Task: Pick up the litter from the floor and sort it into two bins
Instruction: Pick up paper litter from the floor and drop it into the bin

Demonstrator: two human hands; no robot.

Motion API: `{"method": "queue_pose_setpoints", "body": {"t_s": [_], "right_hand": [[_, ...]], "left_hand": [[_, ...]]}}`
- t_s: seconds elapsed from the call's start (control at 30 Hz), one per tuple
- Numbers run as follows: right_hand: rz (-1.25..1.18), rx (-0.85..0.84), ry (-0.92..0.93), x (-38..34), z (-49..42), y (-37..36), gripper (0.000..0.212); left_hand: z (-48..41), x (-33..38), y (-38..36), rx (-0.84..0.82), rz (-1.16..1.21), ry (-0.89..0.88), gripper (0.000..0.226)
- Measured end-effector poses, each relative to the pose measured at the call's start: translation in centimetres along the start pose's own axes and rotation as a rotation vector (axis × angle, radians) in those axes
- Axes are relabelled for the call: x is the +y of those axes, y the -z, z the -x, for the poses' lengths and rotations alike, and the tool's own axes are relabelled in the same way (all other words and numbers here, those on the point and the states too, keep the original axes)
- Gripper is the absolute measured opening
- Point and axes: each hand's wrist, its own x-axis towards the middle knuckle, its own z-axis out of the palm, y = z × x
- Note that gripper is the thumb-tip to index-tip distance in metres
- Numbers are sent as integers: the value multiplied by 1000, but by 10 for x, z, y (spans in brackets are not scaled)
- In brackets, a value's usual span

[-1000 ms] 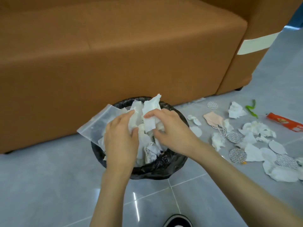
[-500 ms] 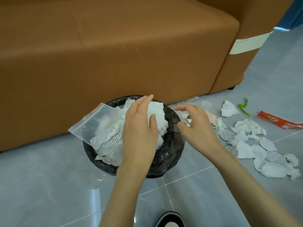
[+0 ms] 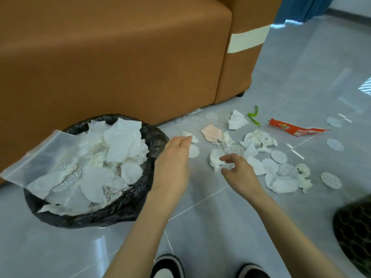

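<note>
A black-lined bin (image 3: 128, 205) at the left is heaped with white tissues and round pads, and a clear zip bag (image 3: 40, 157) lies over its left rim. Litter is spread on the floor to its right: a crumpled tissue (image 3: 215, 160), a pink face mask (image 3: 212, 133), white round pads (image 3: 279, 156), a green strip (image 3: 254, 117) and a red wrapper (image 3: 297, 130). My left hand (image 3: 172, 163) hovers just right of the bin, fingers apart and empty. My right hand (image 3: 239, 173) is curled over the crumpled tissue, its fingertips near it.
A brown sofa (image 3: 120, 57) stands right behind the bin and litter. A dark second bin (image 3: 355, 233) shows at the right edge. My two shoes (image 3: 166, 265) are at the bottom. The grey tiled floor (image 3: 220, 227) lies between them.
Both hands left the bin and moved right toward the floor litter. The tissues they pressed stay in the bin. The view has swung right.
</note>
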Motion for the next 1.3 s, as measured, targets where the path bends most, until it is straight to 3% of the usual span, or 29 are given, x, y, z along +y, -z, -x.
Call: {"method": "queue_pose_setpoints", "body": {"t_s": [0.4, 0.77, 1.03, 1.2, 1.3], "right_hand": [[136, -48, -50, 20, -43, -20, 35], [311, -118, -13, 32, -72, -39, 55], [347, -363, -26, 51, -91, -57, 71], [390, -272, 119, 56, -72, -73, 50], [361, -205, 247, 65, -54, -83, 40]], "left_hand": [[-2, -59, -19, -27, -56, 100, 58], [-13, -69, -47, -95, -201, 111, 54], [-54, -54, -96, -357, -135, 80, 60], [-73, -66, -123, -570, -153, 140, 61], [-75, -74, -136, -609, -188, 171, 62]]}}
